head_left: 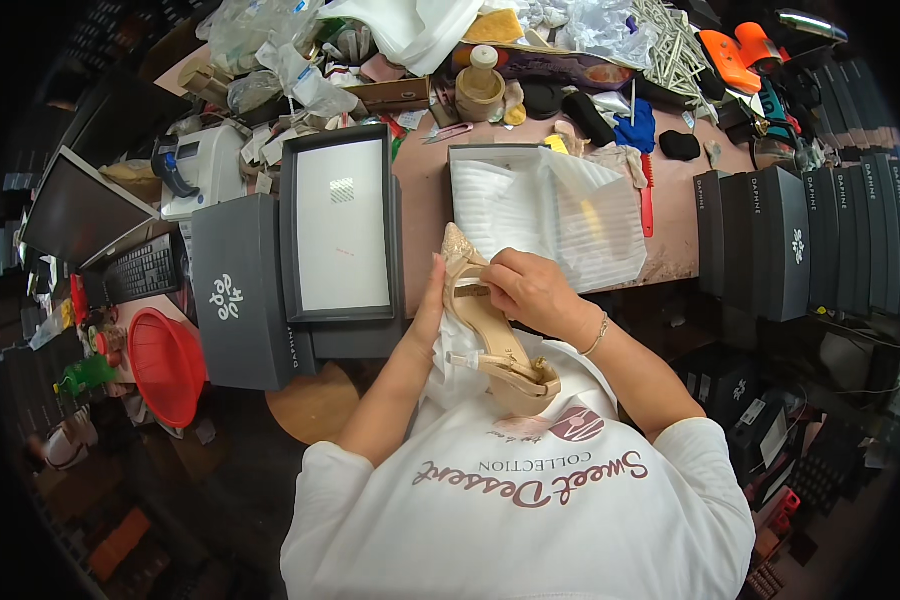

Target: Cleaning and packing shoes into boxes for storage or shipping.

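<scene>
One beige, pointed-toe high-heeled shoe with a pale insole is held between the two hands, in front of the torso, its toe aimed away. Its side is supported by the nearly straight left hand. The fingers of the right hand are bent narrowly over the shoe's opening; whether anything is pinched there cannot be told. One thin metal bracelet is worn on the right wrist.

Just beyond the hands, one open dark-grey cardboard box is lined with white, wrinkled wrapping sheets. One red, long-handled brush is set beyond the right hand. To the left of the left hand, one shallow dark-grey tray with a white inner face is seen, and beside it one closed dark-grey shoebox marked with white lettering. Further left, one round red plastic basin is placed.

Well to the right of the right hand, at least six upright dark-grey boxes are lined up, several spines printed in white. Small dark print is borne by the insole; plum lettering and one round emblem are carried on the white T-shirt.
</scene>
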The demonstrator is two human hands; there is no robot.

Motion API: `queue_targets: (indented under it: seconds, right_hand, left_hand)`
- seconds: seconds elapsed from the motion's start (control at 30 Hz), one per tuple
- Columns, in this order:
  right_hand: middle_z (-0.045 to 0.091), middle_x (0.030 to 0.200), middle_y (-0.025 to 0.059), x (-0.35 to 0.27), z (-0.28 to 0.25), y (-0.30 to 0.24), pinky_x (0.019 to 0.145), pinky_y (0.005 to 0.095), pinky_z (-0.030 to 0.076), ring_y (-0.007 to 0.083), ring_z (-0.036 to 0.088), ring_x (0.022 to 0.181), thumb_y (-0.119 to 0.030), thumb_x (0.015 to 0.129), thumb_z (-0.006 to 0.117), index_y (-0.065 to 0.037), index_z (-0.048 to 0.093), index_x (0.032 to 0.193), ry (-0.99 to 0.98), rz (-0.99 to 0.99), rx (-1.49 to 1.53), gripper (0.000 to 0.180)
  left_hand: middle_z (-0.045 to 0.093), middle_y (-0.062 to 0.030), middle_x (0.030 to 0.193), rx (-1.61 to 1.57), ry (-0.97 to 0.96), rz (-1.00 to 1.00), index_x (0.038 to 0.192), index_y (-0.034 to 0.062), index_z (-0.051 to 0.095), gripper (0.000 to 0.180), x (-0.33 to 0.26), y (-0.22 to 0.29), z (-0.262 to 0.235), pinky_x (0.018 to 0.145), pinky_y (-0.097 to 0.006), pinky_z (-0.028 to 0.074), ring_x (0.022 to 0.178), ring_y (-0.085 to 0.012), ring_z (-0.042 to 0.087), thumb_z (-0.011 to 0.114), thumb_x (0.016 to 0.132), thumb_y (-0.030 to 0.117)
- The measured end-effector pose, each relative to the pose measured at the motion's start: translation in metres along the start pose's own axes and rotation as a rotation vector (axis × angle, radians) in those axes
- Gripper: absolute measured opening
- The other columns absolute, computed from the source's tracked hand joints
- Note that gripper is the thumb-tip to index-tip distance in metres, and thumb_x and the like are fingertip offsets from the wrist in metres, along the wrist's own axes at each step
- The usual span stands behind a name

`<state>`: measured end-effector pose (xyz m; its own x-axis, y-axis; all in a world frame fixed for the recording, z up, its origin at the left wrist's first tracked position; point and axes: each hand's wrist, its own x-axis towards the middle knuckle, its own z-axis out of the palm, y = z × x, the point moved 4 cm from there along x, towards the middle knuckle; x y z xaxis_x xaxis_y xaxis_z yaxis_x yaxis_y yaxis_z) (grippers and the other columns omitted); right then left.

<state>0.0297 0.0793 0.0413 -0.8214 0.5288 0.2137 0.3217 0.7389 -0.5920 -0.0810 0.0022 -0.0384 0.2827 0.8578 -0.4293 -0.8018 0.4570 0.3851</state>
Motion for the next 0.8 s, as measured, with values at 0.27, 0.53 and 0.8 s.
queue_targets:
  seconds: [0.27, 0.53, 0.8]
  right_hand:
    - [0.059, 0.086, 0.0064, 0.000, 0.000, 0.000, 0.061, 0.0325, 0.052, 0.0244, 0.061, 0.070, -0.002, 0.072, 0.066, -0.006, 0.062, 0.089, 0.006, 0.022, 0.055, 0.018]
    - [0.058, 0.085, 0.0065, 0.001, -0.001, -0.002, 0.061, 0.0324, 0.051, 0.0243, 0.061, 0.070, -0.002, 0.071, 0.066, -0.006, 0.062, 0.088, 0.013, 0.012, 0.073, 0.018]
    - [0.058, 0.085, 0.0070, -0.004, -0.001, -0.012, 0.061, 0.0328, 0.051, 0.0247, 0.061, 0.070, -0.001, 0.072, 0.066, -0.005, 0.062, 0.089, 0.002, 0.007, 0.087, 0.018]
  left_hand:
    - [0.057, -0.0162, 0.116, -0.052, -0.001, -0.006, 0.127, 0.0051, 0.045, 0.074, -0.001, -0.001, -0.001, 0.084, -0.037, 0.057, 0.101, -0.0251, 0.063, 0.025, 0.092, 0.067]
    - [0.056, -0.0167, 0.117, -0.039, 0.053, -0.007, 0.128, 0.0051, 0.045, 0.075, -0.004, -0.001, 0.000, 0.084, -0.038, 0.057, 0.102, -0.0258, 0.063, 0.023, 0.092, 0.068]
    - [0.059, -0.0144, 0.113, -0.012, 0.038, 0.019, 0.124, 0.0052, 0.048, 0.075, -0.016, 0.000, 0.007, 0.082, -0.036, 0.056, 0.097, -0.0229, 0.064, 0.025, 0.092, 0.069]
